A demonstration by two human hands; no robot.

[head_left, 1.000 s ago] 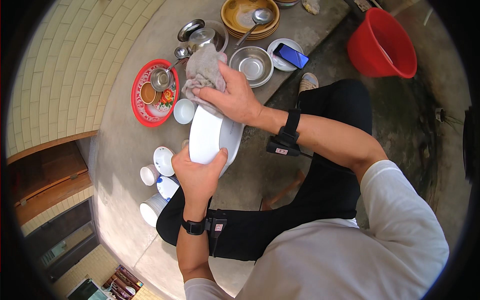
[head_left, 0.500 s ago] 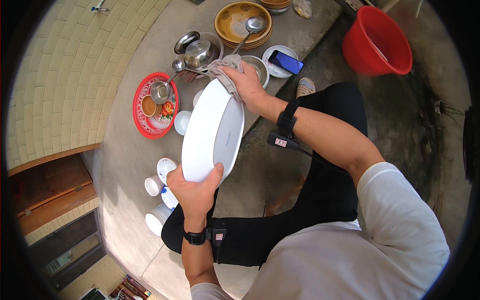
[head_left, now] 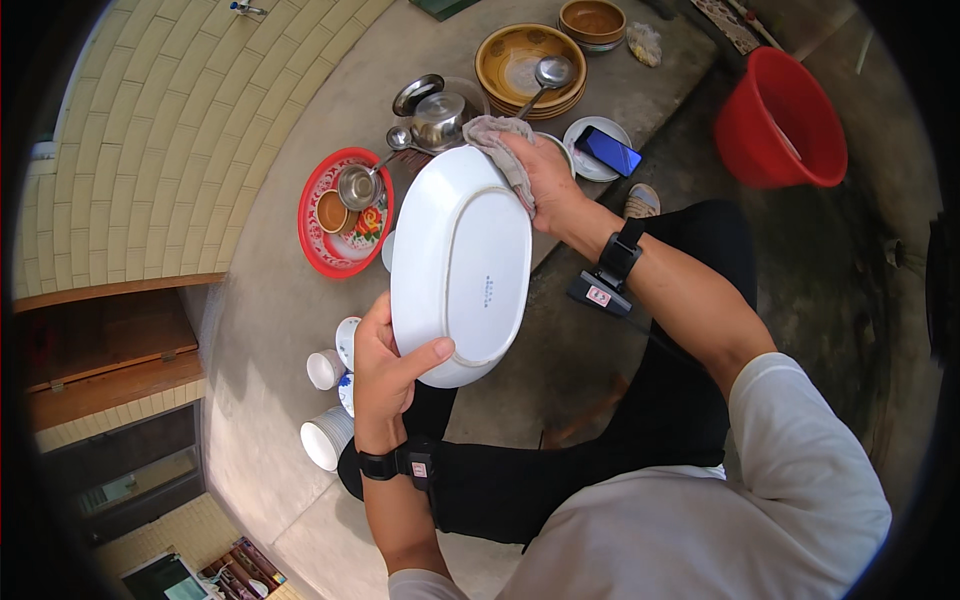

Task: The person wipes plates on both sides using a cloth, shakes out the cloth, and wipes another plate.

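A large white oval dish (head_left: 462, 260) is held up over my lap, its underside turned toward me. My left hand (head_left: 392, 362) grips its near-left rim, thumb lying on the underside. At the far right end, my right hand (head_left: 548, 178) presses a greyish cloth (head_left: 500, 150) against the rim, fingers closed round cloth and edge. Part of that hand's grip is hidden behind the dish. Just beyond the dish lie a metal pot (head_left: 440, 118) and a small ladle (head_left: 398, 138).
A red floral tray (head_left: 312, 236) holds metal and brown cups. Stacked brown bowls (head_left: 490, 62) carry a big ladle (head_left: 552, 72). A phone (head_left: 608, 150) lies on a white plate (head_left: 580, 134). A red bucket (head_left: 770, 120) stands far right; white bowls (head_left: 326, 438) sit at left.
The dish has tipped so more of its underside faces me. The head view has shifted, moving the surroundings rightward and slightly down. Both hands keep their hold.
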